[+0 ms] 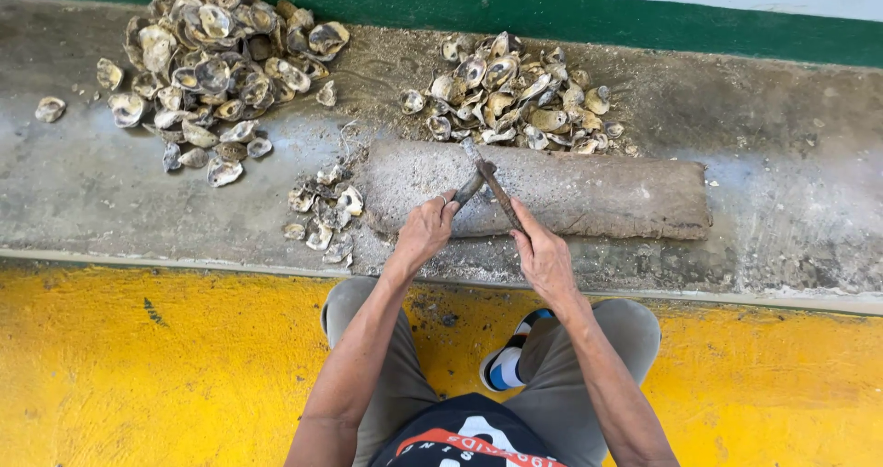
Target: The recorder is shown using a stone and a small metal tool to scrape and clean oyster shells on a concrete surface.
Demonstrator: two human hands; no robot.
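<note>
My left hand (425, 231) grips a dark oyster shell (473, 185) and presses it onto a long grey-brown log-like block (598, 196) lying on the concrete ledge. My right hand (543, 257) holds a rusty metal blade (497, 187) by its handle, with the blade angled up and left so its tip meets the shell. A ring shows on a left finger. Both forearms reach forward from my bent knees in grey trousers.
A large heap of empty oyster shells (212, 53) lies at the far left, a second heap (515, 95) behind the block, and a small cluster (324, 211) beside its left end. Grey concrete ledge (791, 173), yellow painted floor (138, 366), green wall stripe (552, 12).
</note>
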